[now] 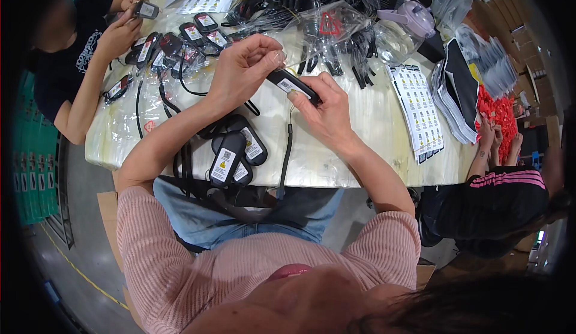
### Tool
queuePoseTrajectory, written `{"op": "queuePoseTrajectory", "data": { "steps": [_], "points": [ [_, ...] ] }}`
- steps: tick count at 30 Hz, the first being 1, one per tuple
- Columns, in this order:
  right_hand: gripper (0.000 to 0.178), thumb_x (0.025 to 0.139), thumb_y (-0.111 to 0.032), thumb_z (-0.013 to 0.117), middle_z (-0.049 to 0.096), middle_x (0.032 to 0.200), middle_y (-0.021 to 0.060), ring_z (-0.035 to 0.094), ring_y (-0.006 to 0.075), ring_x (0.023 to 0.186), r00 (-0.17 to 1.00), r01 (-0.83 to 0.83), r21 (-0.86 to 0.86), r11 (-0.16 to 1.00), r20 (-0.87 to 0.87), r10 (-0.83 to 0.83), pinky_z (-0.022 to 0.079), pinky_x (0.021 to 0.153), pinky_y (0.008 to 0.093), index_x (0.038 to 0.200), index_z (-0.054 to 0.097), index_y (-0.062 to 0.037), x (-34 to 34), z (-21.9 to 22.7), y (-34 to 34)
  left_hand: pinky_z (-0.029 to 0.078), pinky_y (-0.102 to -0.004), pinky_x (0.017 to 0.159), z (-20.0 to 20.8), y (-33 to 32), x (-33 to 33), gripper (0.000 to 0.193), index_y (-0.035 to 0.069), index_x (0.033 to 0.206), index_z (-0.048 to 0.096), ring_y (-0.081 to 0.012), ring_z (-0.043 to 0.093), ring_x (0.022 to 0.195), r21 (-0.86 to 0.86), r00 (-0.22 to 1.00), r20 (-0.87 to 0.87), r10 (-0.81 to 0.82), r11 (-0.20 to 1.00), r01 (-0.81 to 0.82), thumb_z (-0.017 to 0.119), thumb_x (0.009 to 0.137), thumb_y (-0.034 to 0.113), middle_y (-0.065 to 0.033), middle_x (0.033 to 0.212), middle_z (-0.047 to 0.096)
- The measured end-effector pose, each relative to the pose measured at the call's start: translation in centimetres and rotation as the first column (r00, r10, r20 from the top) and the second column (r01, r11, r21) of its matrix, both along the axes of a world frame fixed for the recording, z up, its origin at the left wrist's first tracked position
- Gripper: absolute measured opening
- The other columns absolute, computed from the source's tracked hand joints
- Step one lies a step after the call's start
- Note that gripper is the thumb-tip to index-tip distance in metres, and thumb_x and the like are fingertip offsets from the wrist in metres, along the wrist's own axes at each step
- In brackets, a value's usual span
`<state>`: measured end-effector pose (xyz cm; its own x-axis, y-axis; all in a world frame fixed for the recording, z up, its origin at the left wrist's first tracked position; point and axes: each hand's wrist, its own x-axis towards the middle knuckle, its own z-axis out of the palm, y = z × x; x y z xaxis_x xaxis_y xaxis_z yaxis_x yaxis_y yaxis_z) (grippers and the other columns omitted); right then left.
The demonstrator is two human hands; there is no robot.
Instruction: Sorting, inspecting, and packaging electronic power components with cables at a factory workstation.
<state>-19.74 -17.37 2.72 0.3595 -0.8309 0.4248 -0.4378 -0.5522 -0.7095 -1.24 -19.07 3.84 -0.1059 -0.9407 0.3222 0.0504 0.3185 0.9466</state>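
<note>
A slim black plastic device (291, 85) was gripped, seemingly for steadiness, by the right hand (329, 111); the left hand (247, 65) was curled, its hold unclear.

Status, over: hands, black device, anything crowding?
Right hand gripping black device, white label showing. Left hand at its far end, grip unclear. Nearby: labelled devices piled at table edge.

Pale table (366, 136), black devices (227, 159), label sheets (416, 109)
</note>
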Motion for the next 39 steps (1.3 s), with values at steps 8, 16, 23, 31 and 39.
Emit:
{"op": "queuePoseTrajectory", "data": {
  "steps": [8,16,23,31,39],
  "points": [
    [0.025,0.076,-0.018,0.068,0.047,0.074,0.0007,0.045,0.0082,0.064,0.994,-0.003,0.118,0.993,0.112,-0.010,0.036,0.053,0.0230,0.094,0.062,-0.0012,0.2,-1.5,-0.4,0.046,-0.0209,0.075,-0.3,0.7,-0.9,0.020,-0.002,0.099,0.052,-0.0078,0.057,0.084,-0.072,0.996,-0.086,0.033,0.997,-0.040,0.057,0.085,0.009,-0.0055,0.088,0.061],
    [0.028,0.082,-0.021,0.063,0.052,0.074,-0.0003,0.044,0.0054,0.059,0.908,-0.091,0.384,0.919,0.412,-0.082,0.036,0.053,0.0203,0.101,0.058,-0.0010,0.4,-2.5,-0.7,0.046,-0.0213,0.069,-0.8,0.2,-0.4,0.020,-0.002,0.103,0.051,-0.0075,0.056,0.082,-0.164,0.993,0.074,0.092,0.983,-0.078,0.053,0.087,0.008,-0.0064,0.086,0.062],
    [0.031,0.084,-0.010,0.058,0.055,0.074,0.0029,0.052,0.0064,0.061,0.807,-0.350,0.451,0.821,0.591,0.019,0.041,0.052,0.0191,0.110,0.048,0.0013,0.7,-1.4,0.0,0.046,-0.0221,0.063,-1.0,0.1,-0.5,0.018,-0.001,0.103,0.051,-0.0086,0.058,0.072,-0.205,0.983,0.126,0.132,0.973,-0.104,0.051,0.087,0.007,-0.0068,0.079,0.063],
    [0.026,0.083,-0.006,0.057,0.053,0.071,0.0016,0.051,0.0067,0.062,0.735,-0.291,0.356,0.888,0.678,-0.031,0.041,0.055,0.0183,0.106,0.049,0.0016,0.9,0.0,0.1,0.047,-0.0233,0.061,-0.9,1.2,-0.7,0.015,-0.004,0.096,0.052,-0.0100,0.057,0.065,0.048,0.949,0.268,-0.169,0.986,0.162,0.047,0.082,0.002,-0.0073,0.076,0.062],
    [0.015,0.084,-0.014,0.059,0.049,0.067,-0.0024,0.041,0.0022,0.060,0.923,-0.117,0.195,0.974,0.382,0.034,0.032,0.053,0.0163,0.081,0.052,-0.0009,-1.4,-1.1,-0.8,0.047,-0.0233,0.058,1.7,1.8,-0.4,0.011,-0.001,0.088,0.053,-0.0112,0.056,0.060,0.315,0.897,0.025,-0.441,0.856,0.411,0.047,0.081,0.004,-0.0053,0.071,0.059]
  ]
}}
